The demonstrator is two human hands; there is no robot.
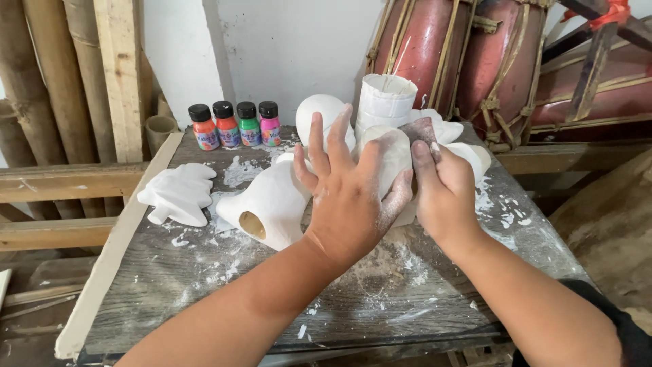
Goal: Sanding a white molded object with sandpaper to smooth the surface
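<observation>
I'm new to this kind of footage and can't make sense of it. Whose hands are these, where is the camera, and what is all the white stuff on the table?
There is no machine here: a person works with two bare hands, filmed by one camera worn on their head, looking down.

The left hand rests with fingers spread on a rounded white plaster figure, steadying it. The right hand presses a small grey-brown piece of sandpaper against the same figure. Both hands are dusted white.

They work on a worn grey wooden tabletop strewn with white powder and flakes. On it lie a hollow white plaster figure on its side, a flat white leaf-shaped plaster cast, and four small paint bottles with black caps: orange, red-orange, green and pink. Behind stand red drums laced with cord.
</observation>
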